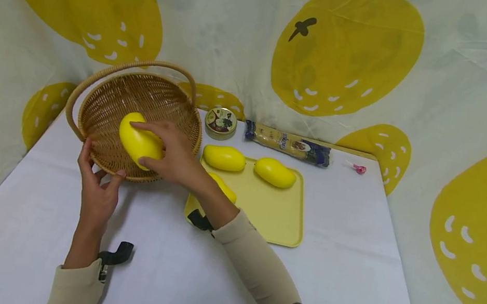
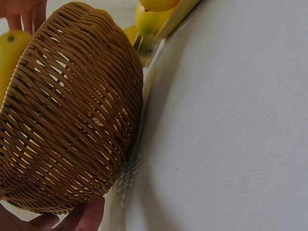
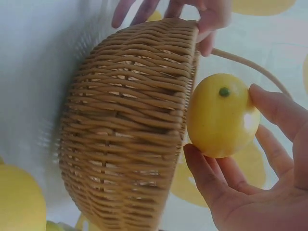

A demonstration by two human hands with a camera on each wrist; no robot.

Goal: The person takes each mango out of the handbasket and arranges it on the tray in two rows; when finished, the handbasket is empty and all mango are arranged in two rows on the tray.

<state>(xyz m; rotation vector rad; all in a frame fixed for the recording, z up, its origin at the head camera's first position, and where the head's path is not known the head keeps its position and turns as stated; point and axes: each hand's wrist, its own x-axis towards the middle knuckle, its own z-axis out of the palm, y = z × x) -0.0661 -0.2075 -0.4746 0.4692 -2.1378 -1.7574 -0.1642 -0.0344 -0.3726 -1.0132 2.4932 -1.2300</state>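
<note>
My right hand [image 1: 175, 156] grips a yellow mango [image 1: 138, 137] over the mouth of a brown wicker basket [image 1: 100, 112]. In the right wrist view the held mango [image 3: 224, 118] shows a green stem spot and sits right at the basket's rim, between thumb and fingers. My left hand [image 1: 98, 193] holds the near left rim of the basket, and its fingers [image 2: 92, 214] lie against the weave in the left wrist view. Two mangoes lie at the back of a pale yellow tray [image 1: 268, 219]; a third mango [image 1: 227, 190] is partly hidden by my right forearm.
Behind the tray stands a round tin [image 1: 221, 122]. A bag of pasta [image 1: 289, 144] lies to its right, with a pink lollipop [image 1: 358, 168] farther right. The basket's arched handle [image 1: 143, 64] rises at its far side, close to the patterned cloth behind the white table [image 1: 336, 292].
</note>
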